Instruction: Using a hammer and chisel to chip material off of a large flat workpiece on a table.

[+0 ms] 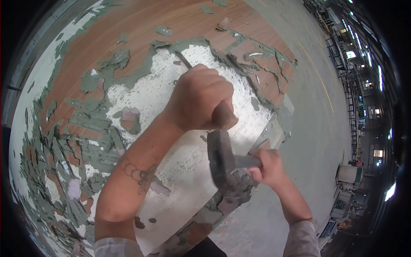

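Note:
My left hand [200, 97] is closed around a chisel [224, 115]. The brown butt of its handle sticks out toward me, and its thin dark blade meets the ragged edge of a green-grey layer [139, 73]. My right hand [269, 166] grips the short handle of a hammer [219, 157]. The hammer's blocky dark head, slightly blurred, is just below the chisel's butt; a small gap seems to lie between them. Under both tools is a large panel with a bared white, speckled surface [177, 143]. Brown wood-grain covering [171, 19] remains across its far part.
Torn green-grey and brown flakes [81, 150] lie heaped over the panel's left side. More broken pieces [239, 188] collect along its near right edge. Beyond is a grey floor [306, 141] with a yellow line, and equipment [349, 175] stands along the far right.

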The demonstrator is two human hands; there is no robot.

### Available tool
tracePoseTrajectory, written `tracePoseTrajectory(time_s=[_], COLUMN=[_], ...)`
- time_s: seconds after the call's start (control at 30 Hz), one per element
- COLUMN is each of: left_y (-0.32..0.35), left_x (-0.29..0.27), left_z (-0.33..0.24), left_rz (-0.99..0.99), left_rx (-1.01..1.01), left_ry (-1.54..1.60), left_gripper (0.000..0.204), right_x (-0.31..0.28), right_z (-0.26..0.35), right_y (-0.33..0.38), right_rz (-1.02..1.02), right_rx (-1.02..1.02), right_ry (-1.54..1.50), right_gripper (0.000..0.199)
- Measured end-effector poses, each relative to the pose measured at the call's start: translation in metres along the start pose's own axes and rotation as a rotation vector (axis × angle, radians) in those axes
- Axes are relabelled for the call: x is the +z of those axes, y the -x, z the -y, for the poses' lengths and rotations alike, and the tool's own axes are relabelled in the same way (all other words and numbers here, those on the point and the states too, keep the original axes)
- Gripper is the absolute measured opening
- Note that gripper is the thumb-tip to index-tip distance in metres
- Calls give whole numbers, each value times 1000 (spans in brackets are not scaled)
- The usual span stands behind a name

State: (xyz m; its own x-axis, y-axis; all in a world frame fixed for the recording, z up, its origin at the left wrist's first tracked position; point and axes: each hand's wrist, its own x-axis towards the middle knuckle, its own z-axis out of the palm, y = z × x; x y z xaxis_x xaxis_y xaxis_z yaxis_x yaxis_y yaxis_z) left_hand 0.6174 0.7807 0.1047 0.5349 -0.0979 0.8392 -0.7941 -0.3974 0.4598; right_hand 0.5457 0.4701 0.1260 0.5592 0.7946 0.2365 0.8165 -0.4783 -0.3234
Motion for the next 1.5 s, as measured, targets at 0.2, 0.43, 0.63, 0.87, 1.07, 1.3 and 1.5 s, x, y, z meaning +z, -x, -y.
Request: tracePoseTrajectory(time_s=[0.2, 0.43, 0.63, 0.87, 1.07, 1.3, 1.5], left_y=[0, 2, 1, -3, 8, 13, 4], left_x=[0, 0, -4, 0, 4, 22, 22], left_z=[0, 2, -1, 2, 3, -22, -12], left_rz=[13, 9, 53, 64, 90, 94, 95], left_rx=[4, 8, -13, 15, 35, 80, 57], left_ry=[-23, -13, -33, -37, -84, -20, 1], left_gripper=[23, 23, 25, 24, 23, 20, 18], right_x=[4, -4, -8, -22, 6, 34, 45], right_z=[-7, -16, -21, -22, 35, 97, 106], right_y=[4, 4, -6, -3, 53, 112, 128], right_rz=[19, 16, 36, 72, -214, -98, -355], right_rx=[171, 88, 65, 58, 111, 605, 754], right_ry=[-26, 12, 29, 26, -235, -217, -635], right_gripper=[38, 43, 43, 32, 30, 44, 59])
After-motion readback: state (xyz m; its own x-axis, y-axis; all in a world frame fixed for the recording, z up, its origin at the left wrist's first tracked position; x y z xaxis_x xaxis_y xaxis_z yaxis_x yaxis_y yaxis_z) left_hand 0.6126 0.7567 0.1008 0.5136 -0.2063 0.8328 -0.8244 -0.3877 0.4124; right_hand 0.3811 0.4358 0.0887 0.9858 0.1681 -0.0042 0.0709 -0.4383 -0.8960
